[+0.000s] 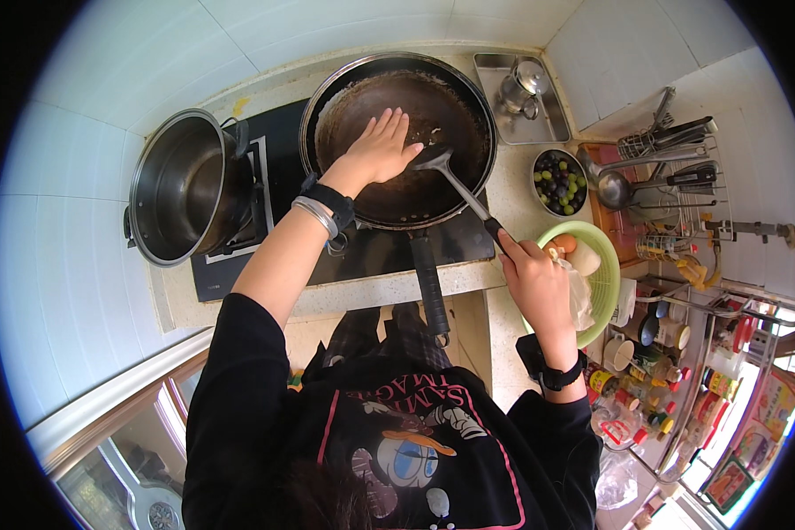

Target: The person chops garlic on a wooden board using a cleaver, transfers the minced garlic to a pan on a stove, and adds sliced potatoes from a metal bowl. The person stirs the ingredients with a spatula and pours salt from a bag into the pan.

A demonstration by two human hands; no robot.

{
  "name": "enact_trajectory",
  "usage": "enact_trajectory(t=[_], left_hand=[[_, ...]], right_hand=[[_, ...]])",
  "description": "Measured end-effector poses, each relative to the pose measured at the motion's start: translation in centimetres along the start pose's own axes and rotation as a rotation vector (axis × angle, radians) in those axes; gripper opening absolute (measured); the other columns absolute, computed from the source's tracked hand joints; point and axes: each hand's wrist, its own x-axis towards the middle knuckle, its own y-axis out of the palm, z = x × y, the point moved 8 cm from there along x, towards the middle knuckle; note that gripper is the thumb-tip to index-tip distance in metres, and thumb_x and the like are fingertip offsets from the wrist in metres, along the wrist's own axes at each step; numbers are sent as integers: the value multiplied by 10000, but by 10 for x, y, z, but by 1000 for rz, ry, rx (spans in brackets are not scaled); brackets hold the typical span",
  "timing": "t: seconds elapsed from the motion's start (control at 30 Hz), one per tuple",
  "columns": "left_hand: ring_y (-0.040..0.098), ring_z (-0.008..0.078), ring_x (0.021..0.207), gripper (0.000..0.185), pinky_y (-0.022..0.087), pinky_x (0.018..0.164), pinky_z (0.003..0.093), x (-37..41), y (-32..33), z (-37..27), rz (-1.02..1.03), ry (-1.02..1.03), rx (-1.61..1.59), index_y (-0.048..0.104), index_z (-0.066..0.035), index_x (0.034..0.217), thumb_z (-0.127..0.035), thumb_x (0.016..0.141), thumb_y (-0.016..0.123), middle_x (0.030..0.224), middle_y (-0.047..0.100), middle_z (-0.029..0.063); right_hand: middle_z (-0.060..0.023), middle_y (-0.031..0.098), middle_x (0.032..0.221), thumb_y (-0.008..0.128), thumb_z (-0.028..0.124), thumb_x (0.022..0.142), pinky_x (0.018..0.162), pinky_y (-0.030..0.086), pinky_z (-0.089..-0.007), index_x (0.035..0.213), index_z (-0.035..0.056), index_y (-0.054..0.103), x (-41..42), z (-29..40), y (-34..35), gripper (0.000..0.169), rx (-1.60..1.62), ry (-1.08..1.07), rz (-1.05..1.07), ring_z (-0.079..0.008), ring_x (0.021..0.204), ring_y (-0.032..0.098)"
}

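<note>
My left hand (pixel 385 150) is held flat, palm down, over the wok (pixel 404 99), its fingers pointing to the far side; how high above the surface it hovers I cannot tell. Nothing is in it. My right hand (pixel 536 285) grips the black handle of a metal spatula (pixel 460 185). The spatula's blade lies inside the wok, just right of my left thumb. Brown residue coats the wok's inner wall, with a few small pale bits near the middle. Its long black handle (pixel 428 285) points back towards me over the counter's front edge.
Left on the black gas hob (pixel 371 262) stands a deep metal pot (pixel 179 185). At right are a bowl of dark and green grapes (pixel 560 182), a green basket (pixel 606 291) with eggs, a metal tray (pixel 489 126) with a lidded pot, hanging ladles (pixel 615 190) and a rack of bottles (pixel 649 384).
</note>
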Motion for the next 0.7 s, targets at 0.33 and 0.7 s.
enact_trajectory(t=[0.33,0.7], left_hand=[[66,275,1378,686,95,1122,367,-10,-7,-2,21,43,-63,140,37,1397,-478,952,229,1477,120,172],[599,266,626,61,461,559,317,-150,-72,21,-632,-20,-611,588,1,767,-41,765,632,697,595,123]], right_hand=[[-55,571,736,609,180,792,485,486,-327,1102,151,618,2,0,-3,312,-13,-19,-7,-244,530,590],[-59,564,713,604,177,799,470,490,-329,1084,129,616,14,14,6,289,57,-56,1,-255,522,593]])
